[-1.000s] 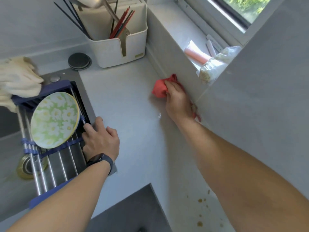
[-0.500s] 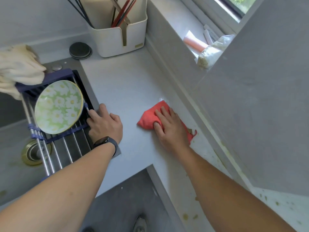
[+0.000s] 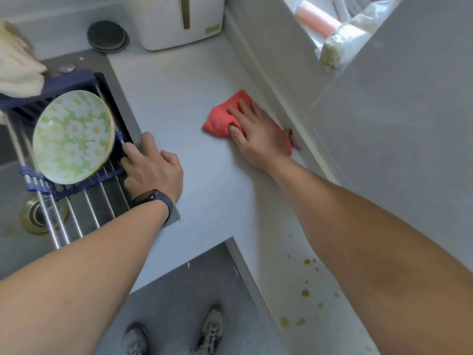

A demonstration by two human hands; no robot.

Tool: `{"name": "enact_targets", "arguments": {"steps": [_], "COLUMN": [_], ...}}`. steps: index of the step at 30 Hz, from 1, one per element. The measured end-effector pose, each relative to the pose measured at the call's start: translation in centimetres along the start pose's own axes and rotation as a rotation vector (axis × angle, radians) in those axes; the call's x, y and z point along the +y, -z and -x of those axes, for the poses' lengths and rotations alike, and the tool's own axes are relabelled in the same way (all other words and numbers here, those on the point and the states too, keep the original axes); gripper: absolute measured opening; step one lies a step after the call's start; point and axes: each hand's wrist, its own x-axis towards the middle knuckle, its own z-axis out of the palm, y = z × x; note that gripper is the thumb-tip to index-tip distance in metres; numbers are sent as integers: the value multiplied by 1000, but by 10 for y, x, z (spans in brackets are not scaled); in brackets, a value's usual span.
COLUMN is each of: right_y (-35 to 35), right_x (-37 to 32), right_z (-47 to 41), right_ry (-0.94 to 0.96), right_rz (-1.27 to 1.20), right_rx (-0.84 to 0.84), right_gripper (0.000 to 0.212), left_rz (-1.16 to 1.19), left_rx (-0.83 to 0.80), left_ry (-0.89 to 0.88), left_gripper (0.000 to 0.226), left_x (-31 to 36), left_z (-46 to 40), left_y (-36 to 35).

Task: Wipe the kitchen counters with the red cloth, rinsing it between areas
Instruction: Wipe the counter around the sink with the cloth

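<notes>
At far left, a pale cloth or glove point(image 3: 18, 73) is draped over the end of a blue-framed drying rack point(image 3: 76, 175) laid across the sink point(image 3: 15, 242). On the rack's metal bars a green-and-white flowered bowl point(image 3: 73, 137) is propped on its side; nothing can be seen inside it. The brass drain point(image 3: 38, 216) shows below the bars.

The left hand point(image 3: 151, 167), a dark watch at its wrist, is rested on the sink's edge, fingers loosely bent against the rack; whether a bar is actually gripped cannot be told.

Behind it, at the back of the counter point(image 3: 184, 98), stands a white utensil holder point(image 3: 176, 19); its contents are cut off by the frame's top.

Right of centre, the red cloth point(image 3: 222, 116) is bunched on the counter beside the back wall's upstand and pressed flat under the right hand point(image 3: 256, 131), the thumb curled at its near edge.

The wipe would probably be done best with firm, even pressure and overlapping strokes drawn toward the brown splatters point(image 3: 304, 293) near the front edge, which are not yet cleaned, with the cloth rinsed at the sink afterwards.

At far right, on the window ledge point(image 3: 289, 42), a pink tube point(image 3: 317, 19) and a clear bag point(image 3: 340, 44) holding something pale are seen.
</notes>
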Motion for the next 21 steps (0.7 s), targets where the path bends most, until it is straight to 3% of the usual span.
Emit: {"name": "enact_targets", "arguments": {"steps": [9, 13, 18, 21], "right_y": [-33, -35, -14, -11], "right_x": [-49, -24, 29, 21], "right_z": [137, 177, 194, 204], "right_ry": [77, 124, -229, -334], "right_rz": [-69, -29, -15, -55], "right_rx": [-50, -32, 42, 86], "right_gripper": [58, 56, 57, 57], "left_rz": [57, 38, -172, -142], "left_rx": [-15, -24, -167, -207], "left_ry": [1, -20, -105, -178], "left_gripper": [42, 41, 46, 38], "left_x": [3, 2, -2, -12], "left_z": [1, 6, 21, 59], "left_y": [10, 10, 17, 39]}}
